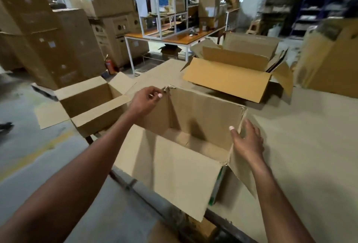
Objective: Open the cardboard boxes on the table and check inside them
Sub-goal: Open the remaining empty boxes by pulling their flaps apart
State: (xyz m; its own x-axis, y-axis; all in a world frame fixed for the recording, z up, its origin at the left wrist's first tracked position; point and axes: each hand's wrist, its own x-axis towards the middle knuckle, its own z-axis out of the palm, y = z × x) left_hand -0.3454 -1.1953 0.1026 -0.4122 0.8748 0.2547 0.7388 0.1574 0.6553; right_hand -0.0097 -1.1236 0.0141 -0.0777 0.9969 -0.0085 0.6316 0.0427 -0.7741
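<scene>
Pale cardboard-covered table [310, 146] fills right of frame; stacked brown cartons [48, 30] upper left

Big open brown cardboard box [193, 126] dead centre, long axis running lower left to upper right, near flap hanging toward camera, inside looks empty

Second open box [232, 76] beyond it, upper right; third open box [93, 101] at left

Left hand [145, 99] pinching far-left top corner of centre box, fingers curled

Right hand [248, 142] spread, fingers on right side flap, pressing it outward

Both hands already on box; look down next
</scene>
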